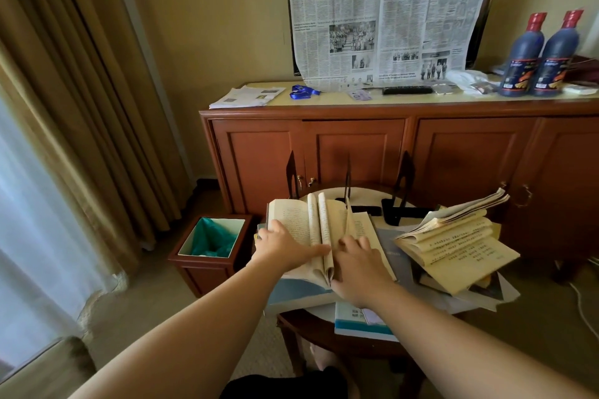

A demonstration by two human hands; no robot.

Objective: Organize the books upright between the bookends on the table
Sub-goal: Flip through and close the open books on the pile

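Open book (311, 233) lying flat atop a heap on the small round table (291, 322), in front of three black bookends (400, 194). Left hand (285, 248) spread flat on the left page, fingers straight. Right hand (358, 264) pressing the right page, fingertips lightly bent, grip unclear. Second splayed book (457, 246) to the right. Lower books mostly buried, titles unreadable.

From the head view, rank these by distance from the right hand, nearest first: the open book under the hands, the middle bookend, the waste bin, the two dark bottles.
1. Open book: directly under the right hand.
2. Middle bookend: just behind, on the table.
3. Waste bin: left, on the floor.
4. Dark bottles: far right, on the cabinet.
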